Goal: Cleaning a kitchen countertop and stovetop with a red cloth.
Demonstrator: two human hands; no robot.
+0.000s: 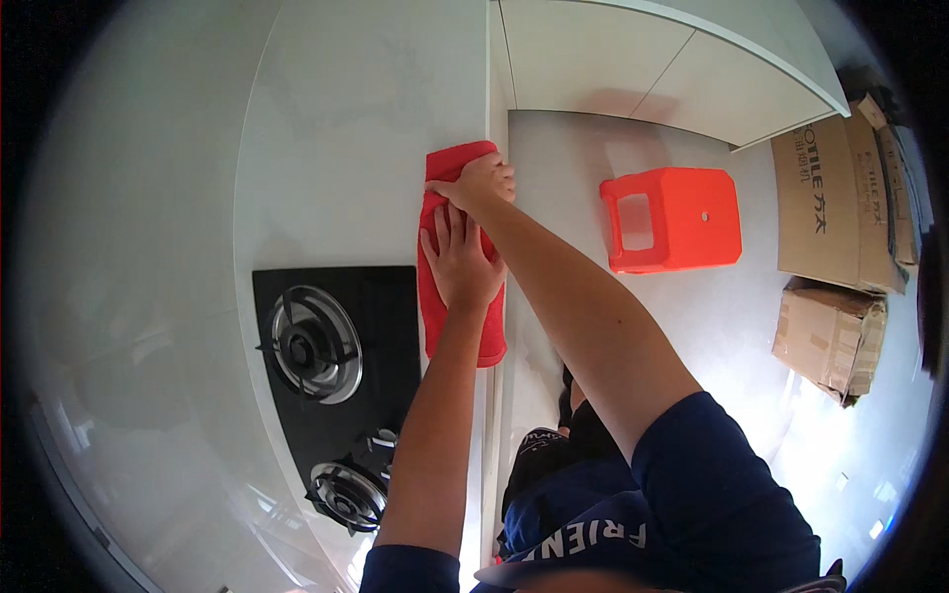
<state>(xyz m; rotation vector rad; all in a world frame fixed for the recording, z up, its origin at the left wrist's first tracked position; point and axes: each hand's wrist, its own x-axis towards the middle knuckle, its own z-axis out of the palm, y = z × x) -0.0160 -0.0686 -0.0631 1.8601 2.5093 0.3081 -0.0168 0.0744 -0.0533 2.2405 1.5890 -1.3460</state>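
A folded red towel (455,157) lies lengthwise along the front edge of the pale countertop (348,148), beside the black gas hob. My left hand (463,259) rests flat on the towel's middle, palm down with the fingers apart. Farther along, my right hand (480,181) spans the towel near its far end. Its fingers curl over the side at the counter edge, and the thumb stretches across the top. The right wrist sits just above my left fingertips. What lies under both palms is hidden.
The gas hob (389,319) has two burners with raised pan supports, left of my left forearm. An orange plastic stool (686,222) stands on the floor to the right. Cardboard boxes (819,259) are at the far right. Pale cabinets (586,59) run along the top.
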